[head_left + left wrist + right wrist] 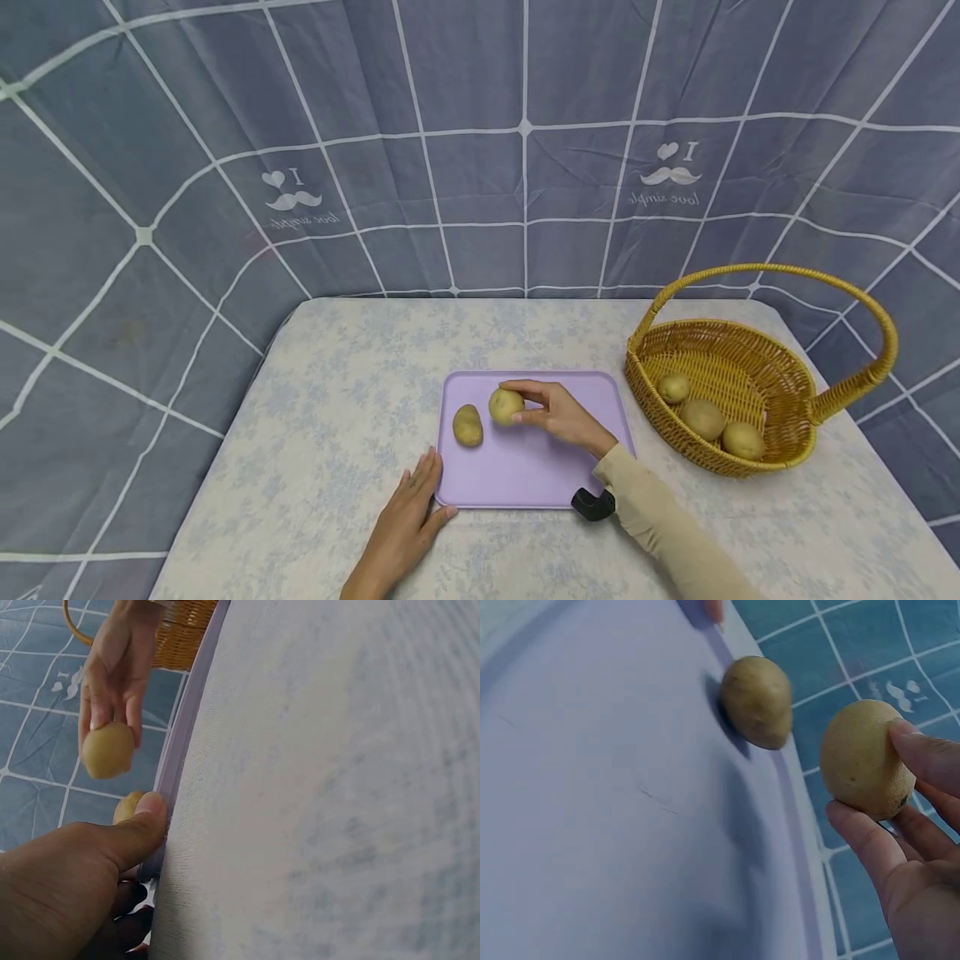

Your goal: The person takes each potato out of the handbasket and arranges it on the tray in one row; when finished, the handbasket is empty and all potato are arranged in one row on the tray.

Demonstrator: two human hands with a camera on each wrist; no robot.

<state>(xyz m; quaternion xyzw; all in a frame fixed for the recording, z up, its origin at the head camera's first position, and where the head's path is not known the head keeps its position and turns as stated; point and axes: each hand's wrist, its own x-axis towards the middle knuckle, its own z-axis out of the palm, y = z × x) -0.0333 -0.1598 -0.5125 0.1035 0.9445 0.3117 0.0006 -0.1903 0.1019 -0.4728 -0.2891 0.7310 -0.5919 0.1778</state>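
My right hand (562, 412) pinches a round pale potato (506, 407) between thumb and fingers. In the right wrist view this potato (864, 759) stands off the tray surface. A second, oval potato (468, 426) lies on the left part of the lilac tray (525, 487). My left hand (405, 521) lies at the tray's near left corner, its fingers along the left edge and its thumb by the front edge. The left wrist view shows the thumb (146, 825) against the tray's rim; the other fingers are partly hidden there.
To the right of the tray stands a yellow wicker basket (787, 392) with a tall handle and three potatoes inside. A black curved piece (593, 504) sits by my right sleeve, over the tray's front edge. A grey-blue checked cloth (480, 183) hangs behind the table.
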